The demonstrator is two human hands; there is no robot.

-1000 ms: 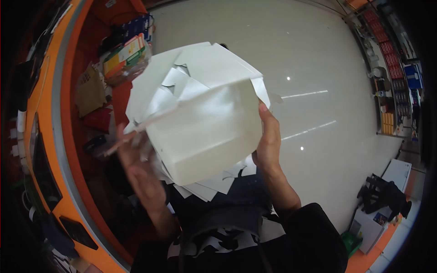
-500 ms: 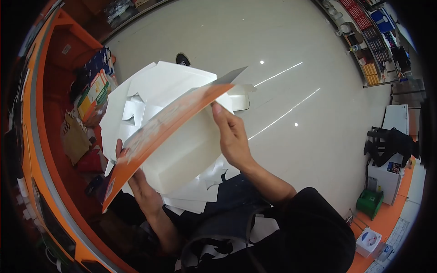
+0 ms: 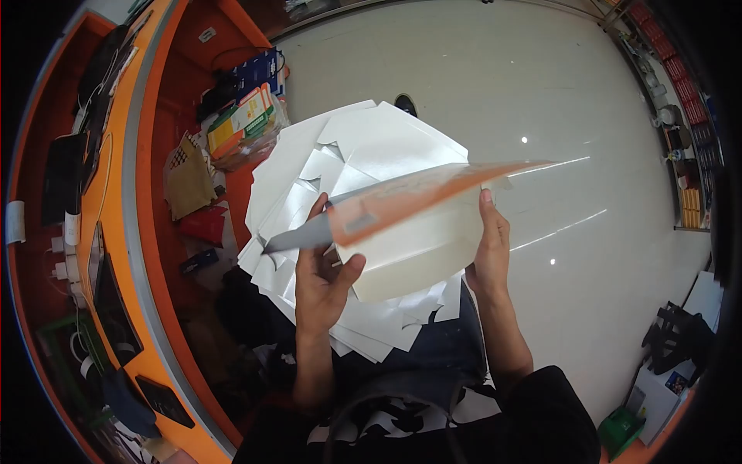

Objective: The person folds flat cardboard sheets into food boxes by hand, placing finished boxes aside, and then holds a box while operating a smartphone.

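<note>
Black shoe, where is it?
In the head view, the black shoe is near the top middle, on the shiny floor, just beyond the white cardboard sheets.

Shop, stocked shelves (image 3: 680, 100), orange counter (image 3: 116, 193)

The right hand (image 3: 489, 247) holds the right side of a pale carton (image 3: 421, 259); the left hand (image 3: 321, 290) is at its left side. A blurred orange panel (image 3: 417, 203) extends across the carton. White cardboard sheets (image 3: 390, 139) lie fanned beneath.
</note>
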